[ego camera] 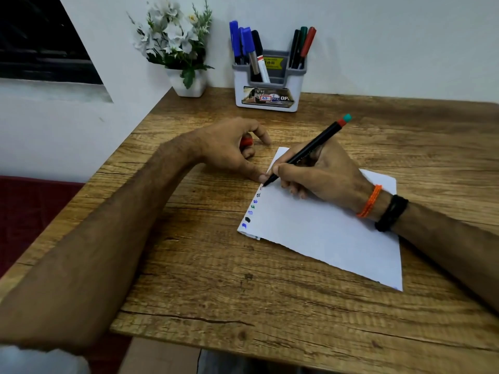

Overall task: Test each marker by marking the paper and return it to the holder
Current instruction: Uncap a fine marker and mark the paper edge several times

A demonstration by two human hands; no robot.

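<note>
- A wooden bench (216,265) seen from above, with a person's two bare forearms reaching over it.
- The right hand (321,174) grips a black marker (305,152) with a red and teal end, its tip touching the left edge of a white paper (324,233) lying on the bench.
- A column of small colour marks (251,209), blue, black and green, runs down that paper edge below the tip.
- The left hand (229,147) rests on the bench just left of the paper, fingers curled round a red cap (246,142), thumb touching the paper's edge.
- A grey and white holder (268,82) stands at the back by the wall, with blue, black, green and red markers (248,47) upright in it.
- A white pot of white flowers (178,47) sits left of the holder.
- The right wrist wears an orange band (370,201) and a black band (391,213).
</note>
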